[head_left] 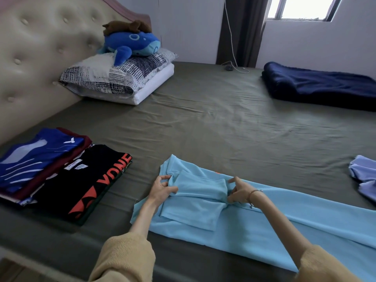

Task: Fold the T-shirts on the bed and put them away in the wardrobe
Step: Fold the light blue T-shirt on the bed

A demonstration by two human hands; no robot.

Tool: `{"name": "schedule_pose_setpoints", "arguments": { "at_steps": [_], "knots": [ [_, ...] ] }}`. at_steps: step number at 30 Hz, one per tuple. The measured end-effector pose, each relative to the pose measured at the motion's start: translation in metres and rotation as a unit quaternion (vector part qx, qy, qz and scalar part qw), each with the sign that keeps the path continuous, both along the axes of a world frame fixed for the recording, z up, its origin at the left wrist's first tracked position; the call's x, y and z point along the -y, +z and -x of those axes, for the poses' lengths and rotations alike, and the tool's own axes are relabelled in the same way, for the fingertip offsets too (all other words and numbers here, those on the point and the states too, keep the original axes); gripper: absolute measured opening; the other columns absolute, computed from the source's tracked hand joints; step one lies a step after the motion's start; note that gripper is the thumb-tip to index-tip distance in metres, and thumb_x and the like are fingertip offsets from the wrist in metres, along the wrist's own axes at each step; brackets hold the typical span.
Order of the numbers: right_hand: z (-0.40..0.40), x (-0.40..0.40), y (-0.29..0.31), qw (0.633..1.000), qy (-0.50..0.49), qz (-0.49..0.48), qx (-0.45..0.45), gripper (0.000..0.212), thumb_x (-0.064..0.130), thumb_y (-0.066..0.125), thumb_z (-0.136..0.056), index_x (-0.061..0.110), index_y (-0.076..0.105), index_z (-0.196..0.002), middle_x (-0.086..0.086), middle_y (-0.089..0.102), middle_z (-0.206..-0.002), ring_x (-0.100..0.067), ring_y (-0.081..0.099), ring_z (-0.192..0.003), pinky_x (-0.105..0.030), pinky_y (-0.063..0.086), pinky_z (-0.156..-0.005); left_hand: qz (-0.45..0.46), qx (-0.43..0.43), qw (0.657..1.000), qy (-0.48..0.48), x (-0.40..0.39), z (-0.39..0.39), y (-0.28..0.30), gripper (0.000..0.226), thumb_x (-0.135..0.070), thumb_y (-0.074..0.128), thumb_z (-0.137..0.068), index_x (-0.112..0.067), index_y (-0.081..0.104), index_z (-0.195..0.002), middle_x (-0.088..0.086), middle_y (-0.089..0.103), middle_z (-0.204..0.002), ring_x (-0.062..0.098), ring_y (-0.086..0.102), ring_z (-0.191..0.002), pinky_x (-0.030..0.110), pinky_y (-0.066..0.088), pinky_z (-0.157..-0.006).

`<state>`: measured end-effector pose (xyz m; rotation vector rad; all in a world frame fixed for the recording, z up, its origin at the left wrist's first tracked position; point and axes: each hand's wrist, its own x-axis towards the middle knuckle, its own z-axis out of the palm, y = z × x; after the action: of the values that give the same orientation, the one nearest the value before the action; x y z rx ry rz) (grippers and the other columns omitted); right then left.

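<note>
Head view: light-blue T-shirt (254, 224) lies flat along the near edge of the bed (213, 123), left hand (161, 190) and right hand (239, 191) each pinching its folded-in sleeve; likely light, limp, slippery—grip at fold edges.

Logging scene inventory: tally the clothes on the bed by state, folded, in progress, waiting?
Folded: 3, blue patterned shirt, maroon shirt, black shirt with red lettering
In progress: 1, light blue T-shirt
Waiting: 1, crumpled lavender garment
Total: 5
</note>
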<state>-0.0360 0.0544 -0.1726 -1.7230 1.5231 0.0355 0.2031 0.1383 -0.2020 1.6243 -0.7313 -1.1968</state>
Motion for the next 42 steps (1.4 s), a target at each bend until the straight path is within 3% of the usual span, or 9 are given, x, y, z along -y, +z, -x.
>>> {"name": "schedule_pose_setpoints", "arguments": {
  "at_steps": [7,12,15,20,26,32,34,36,42],
  "knots": [
    [0.044,-0.02,-0.001,0.989,-0.081,0.108,0.06,0.046,0.0,0.074,-0.07,0.005,0.058,-0.113,0.01,0.058,-0.065,-0.012,0.055,-0.069,-0.017,0.04,-0.063,0.012,0.179,0.981,0.075,-0.001,0.019,-0.001,0.056,-0.016,0.074,-0.063,-0.013,0.047,-0.111,0.0,0.058,-0.094,0.015,0.054,-0.078,0.028,0.04,-0.068],
    [0.104,-0.035,-0.003,0.97,-0.154,0.177,0.065,0.03,-0.003,0.078,-0.066,0.003,0.066,-0.093,0.007,0.061,-0.06,0.006,0.054,-0.048,-0.002,0.04,-0.056,0.022,0.504,0.854,0.13,-0.005,0.057,-0.006,0.033,-0.008,0.059,-0.081,-0.01,0.053,-0.114,0.01,0.048,-0.124,0.027,0.048,-0.111,0.042,0.036,-0.09],
    [0.141,-0.042,-0.006,0.953,-0.196,0.229,0.04,0.025,-0.009,0.066,-0.07,-0.004,0.068,-0.094,-0.012,0.07,-0.08,-0.005,0.063,-0.059,-0.007,0.041,-0.059,0.038,0.586,0.808,0.054,0.0,0.091,-0.001,0.038,-0.015,0.049,-0.09,-0.012,0.05,-0.128,0.01,0.042,-0.14,0.026,0.038,-0.131,0.054,0.012,-0.111],
    [0.203,-0.055,-0.014,0.934,-0.254,0.24,-0.079,0.028,0.011,0.064,-0.08,0.015,0.064,-0.108,-0.012,0.057,-0.118,-0.03,0.052,-0.113,-0.037,0.043,-0.091,0.047,0.599,0.787,-0.136,0.008,0.172,0.009,0.047,-0.028,0.03,-0.101,-0.019,0.027,-0.147,0.002,0.015,-0.157,0.015,0.01,-0.145,0.051,-0.005,-0.115],
    [0.271,-0.085,-0.016,0.89,-0.364,0.2,-0.189,0.028,0.04,0.054,-0.089,0.025,0.057,-0.113,-0.009,0.038,-0.134,-0.025,0.031,-0.129,-0.042,0.027,-0.105,0.065,0.575,0.775,-0.255,0.012,0.264,-0.003,0.049,-0.022,0.033,-0.099,-0.02,0.025,-0.147,0.003,0.009,-0.159,0.015,0.005,-0.146,0.051,-0.003,-0.116],
    [0.302,-0.091,-0.014,0.884,-0.408,0.195,-0.122,0.033,0.043,0.054,-0.09,0.016,0.056,-0.108,-0.013,0.046,-0.126,-0.031,0.042,-0.121,-0.039,0.04,-0.094,0.096,0.595,0.748,-0.278,0.017,0.317,-0.009,0.046,-0.015,0.041,-0.095,-0.016,0.037,-0.141,0.009,0.027,-0.151,0.023,0.024,-0.141,0.047,0.018,-0.113],
    [0.301,-0.088,-0.011,0.877,-0.426,0.196,-0.101,0.04,0.039,0.057,-0.089,0.008,0.047,-0.113,-0.015,0.052,-0.124,-0.032,0.051,-0.115,-0.038,0.043,-0.088,0.152,0.601,0.743,-0.253,0.018,0.324,-0.008,0.035,-0.011,0.059,-0.077,-0.015,0.063,-0.112,0.009,0.057,-0.118,0.028,0.056,-0.109,0.045,0.046,-0.087],
    [0.301,-0.087,-0.009,0.867,-0.462,0.168,-0.079,0.05,0.036,0.061,-0.087,0.003,0.038,-0.118,-0.017,0.056,-0.122,-0.033,0.055,-0.113,-0.037,0.043,-0.086,0.174,0.613,0.729,-0.249,0.019,0.327,-0.005,0.03,-0.012,0.075,-0.055,-0.019,0.068,-0.083,0.002,0.06,-0.085,0.022,0.063,-0.076,0.034,0.051,-0.06],
    [0.293,-0.072,0.0,0.861,-0.497,0.092,0.065,0.051,0.023,0.062,-0.086,-0.01,0.048,-0.124,-0.026,0.053,-0.128,-0.036,0.051,-0.118,-0.034,0.041,-0.089,0.164,0.534,0.794,-0.239,0.019,0.317,0.003,0.022,-0.015,0.045,-0.092,-0.016,0.051,-0.114,0.001,0.056,-0.112,0.024,0.057,-0.102,0.033,0.04,-0.08]
  ]
}}
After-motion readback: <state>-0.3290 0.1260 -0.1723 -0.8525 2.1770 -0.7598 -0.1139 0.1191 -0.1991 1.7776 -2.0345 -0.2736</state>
